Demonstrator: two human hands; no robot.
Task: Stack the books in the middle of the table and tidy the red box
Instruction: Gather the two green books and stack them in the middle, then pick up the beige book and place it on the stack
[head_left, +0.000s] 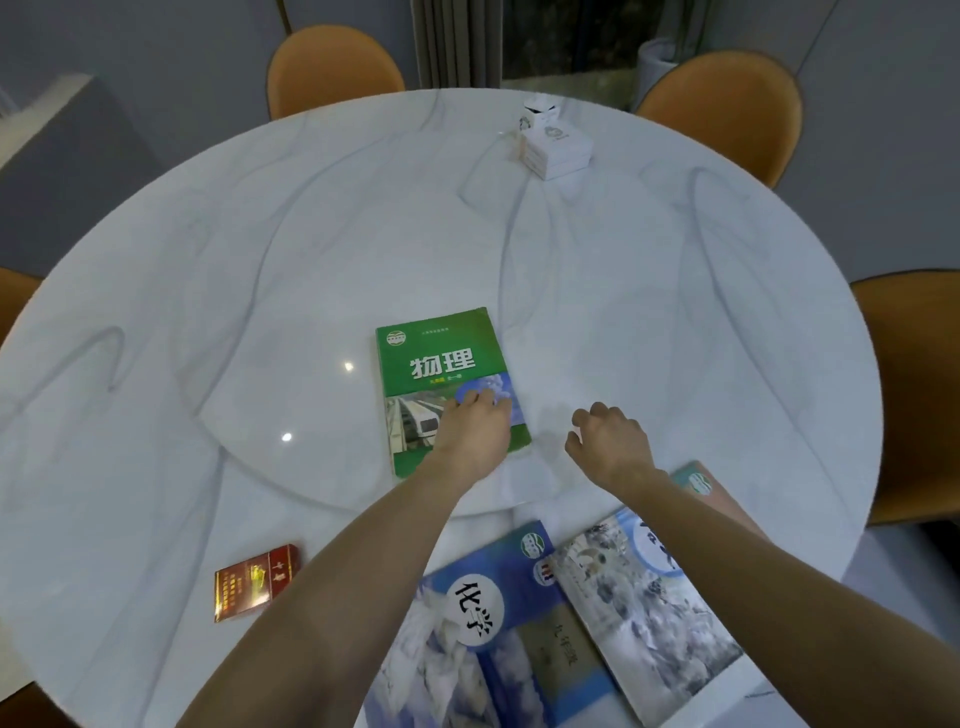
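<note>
A green book (447, 374) lies flat near the middle of the round white marble table (208, 260), its cover printed with the large characters 物理 above a picture of a train. The person's left hand (475, 423) rests palm-down on the lower right part of that cover, fingers spread flat and gripping nothing. The right hand (608, 441) hovers just to the right of the book, loosely curled and half open, holding nothing. Nearer the person, at the table's edge, a blue book (478, 634) shows 化学 in a white circle, and a pale book (639, 608) beside it overlaps its right side; its title is hidden by the right forearm. The red box (254, 582), with gold lettering too blurred to read, sits to the left of the left forearm. A white carton (556, 143) stands at the far side.
</note>
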